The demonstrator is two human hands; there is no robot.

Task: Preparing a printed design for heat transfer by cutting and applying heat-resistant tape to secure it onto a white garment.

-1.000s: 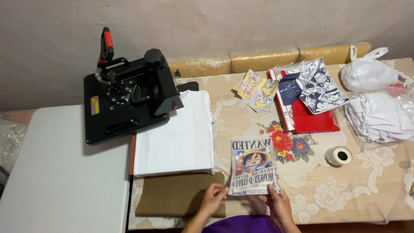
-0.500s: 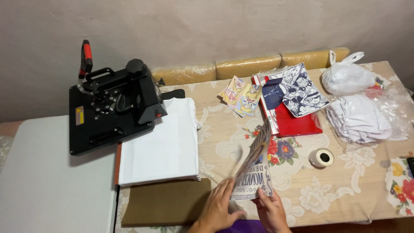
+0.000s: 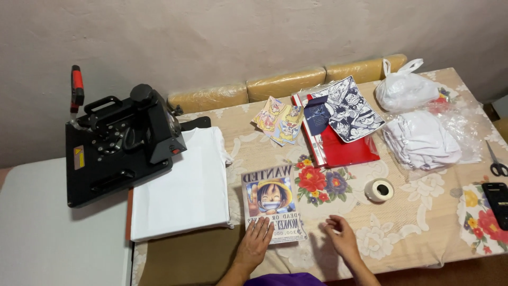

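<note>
Left hand: the left hand (image 3: 255,242) lies flat, fingers spread, pressing on the lower left corner of the poster (image 3: 273,204); it grips nothing.
Right hand: the right hand (image 3: 341,238) rests on the surface (image 3: 423,233) just right of the poster, fingers loosely curled, holding nothing and not touching the sheet.
Poster: a printed cartoon sheet lying face up on the flowered cloth, just beside the white shirt (image 3: 182,193) spread on the press bed.
Press: the black heat press (image 3: 119,145) is swung aside to the left, its red-gripped handle (image 3: 77,87) raised.
Nearby: a tape roll (image 3: 379,190) sits right of the poster; a red folder (image 3: 344,143) with more prints lies behind it; scissors (image 3: 495,164) and a phone (image 3: 496,204) sit at the far right edge.
Risk, sheet: pinned at one corner only, the poster could likely slide or crease if the palm drags across it.
Risk, shirt: the shirt's near edge shows small folds; a print laid over them would probably come out uneven.
Risk, press: the head, if hot, is close enough to the left forearm's path to burn on a careless reach.
</note>
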